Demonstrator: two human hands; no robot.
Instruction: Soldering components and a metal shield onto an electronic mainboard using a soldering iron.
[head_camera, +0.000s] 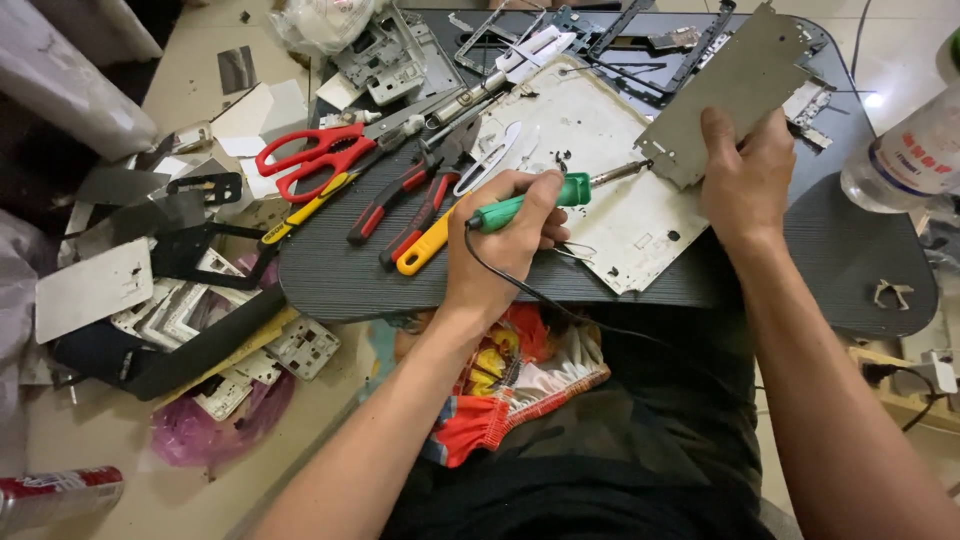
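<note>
Soldering iron (545, 195), green-handled, gripped in closed left hand (505, 235); right hand (745, 175) pinches tilted grey metal plate (735, 90) at tip.

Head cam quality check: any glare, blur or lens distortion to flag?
Head view: even, soft light with faint shadows; a bright glare spot on the pale floor tile at upper right; centre sharp, so the green-handled soldering iron in the left hand and the grey metal plate in the right hand read crisply; wide-angle stretch at the edges, bending the clear plastic bottle.
</note>
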